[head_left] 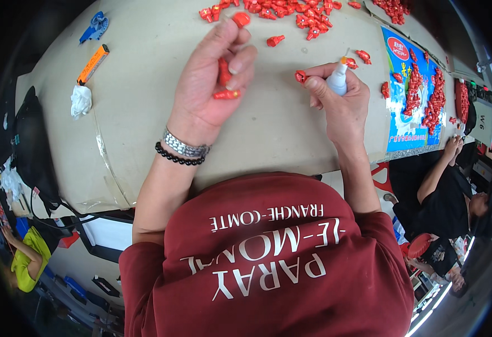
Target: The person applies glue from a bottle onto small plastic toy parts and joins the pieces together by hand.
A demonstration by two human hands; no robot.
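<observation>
Small parts (291, 12) lie beyond both hands; lighter (93, 64) far left.

Your left hand (215, 78) gripped small red pieces (224, 78) that looked like glossy moulded plastic; your right hand (338, 101) pinched another red piece (300, 76) and a smooth white plastic squeeze bottle (337, 80). The table cover (145, 112) looked like matt beige paper or card, taped at the seam. The wrist band (185, 147) was shiny metal, the bead bracelet (178, 159) glossy black. Your maroon shirt (268, 264) was matt cloth.

Red plastic pieces (291, 11), white bottle (337, 81) with orange tip, beige table (161, 50), blue sheet (406, 121)
</observation>
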